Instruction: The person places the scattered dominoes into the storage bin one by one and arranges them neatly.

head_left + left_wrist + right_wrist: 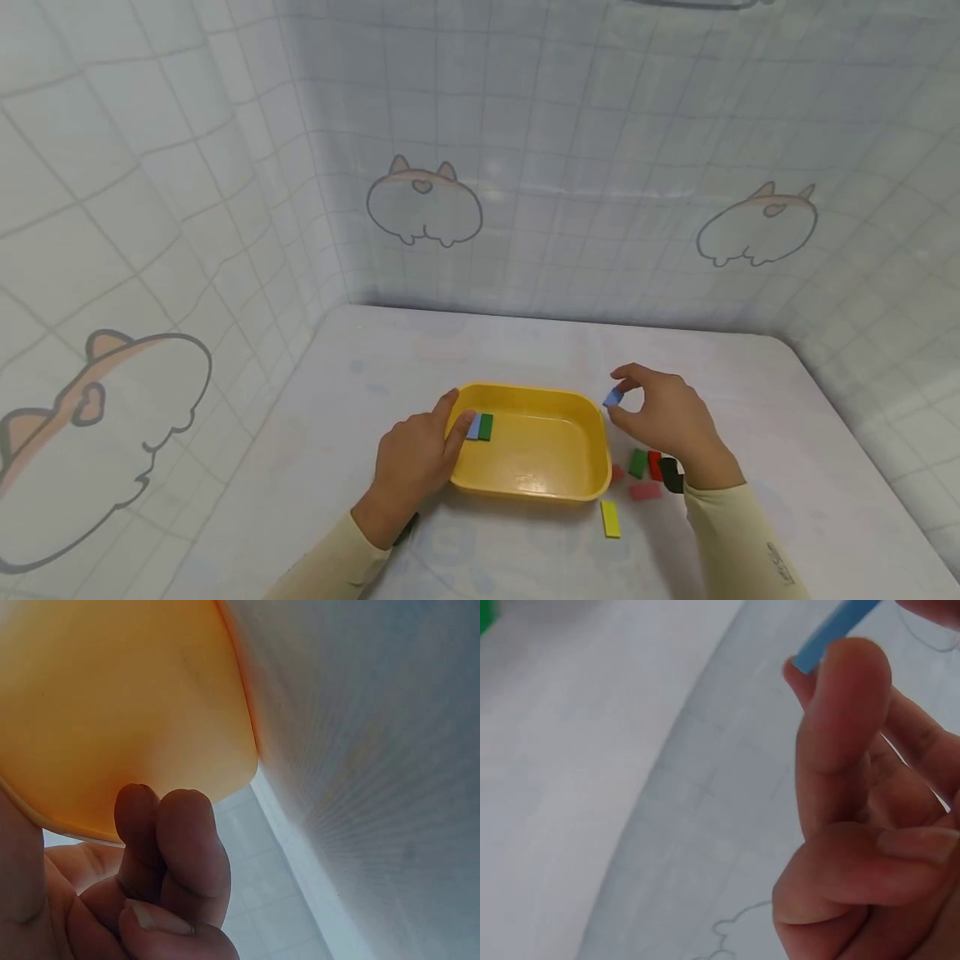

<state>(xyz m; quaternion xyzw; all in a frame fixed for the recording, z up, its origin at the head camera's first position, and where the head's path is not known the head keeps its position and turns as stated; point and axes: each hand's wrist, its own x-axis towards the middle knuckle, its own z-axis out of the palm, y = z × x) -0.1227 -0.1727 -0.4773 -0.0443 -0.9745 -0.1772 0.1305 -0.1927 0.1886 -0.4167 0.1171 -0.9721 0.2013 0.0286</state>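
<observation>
A shallow yellow tray [540, 454] stands on the table. My left hand [416, 454] grips its left end, thumb over the rim, and in the left wrist view fingers [191, 840] touch the outside of its wall [135, 712]. Inside, beside that thumb, a light blue tile [473, 427] and a green tile [486, 427] lie side by side. Just beyond the tray's right rim, my right hand [667, 412] pinches another small blue tile [612, 397] between thumb and fingertips. The right wrist view shows only part of this tile [836, 634], cut off by the top edge.
Right of the tray lie a green tile [638, 463], a red tile [655, 466], a pinkish tile [645, 492], a partly hidden red piece [617, 473] and a black object [671, 475]. A yellow tile [611, 519] lies nearer me. Another dark object [407, 530] shows by my left wrist.
</observation>
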